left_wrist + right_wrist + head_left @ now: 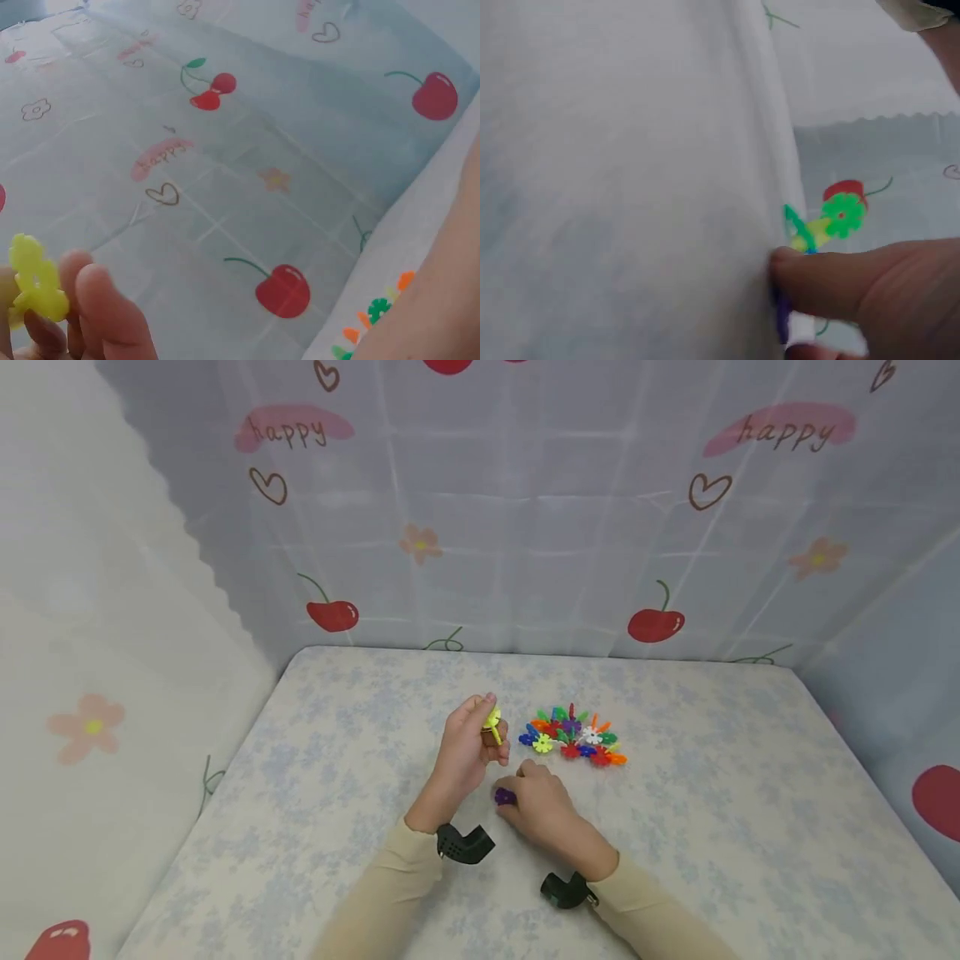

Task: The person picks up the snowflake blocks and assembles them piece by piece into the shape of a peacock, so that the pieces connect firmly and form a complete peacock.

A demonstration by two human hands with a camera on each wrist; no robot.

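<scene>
My left hand [462, 747] is raised above the table and pinches yellow flower-shaped plastic pieces [492, 720]. In the left wrist view the yellow pieces [36, 281] stand up between thumb and fingers and look joined. Close by, my right hand [542, 802] is low over the cloth. A purple flower-shaped piece [505, 796] is pinched in its thumb and fingers, mostly covered by them. Past the right thumb [832, 281] in the right wrist view are a green piece [844, 215] and a yellow one; whether they join the purple piece I cannot tell.
A pile of multicoloured flower-shaped pieces [572, 735] lies just beyond the right hand, at the middle of the table. A pale blue-patterned cloth [720, 827] covers the table. Printed curtains [525, 543] hang behind it and at both sides.
</scene>
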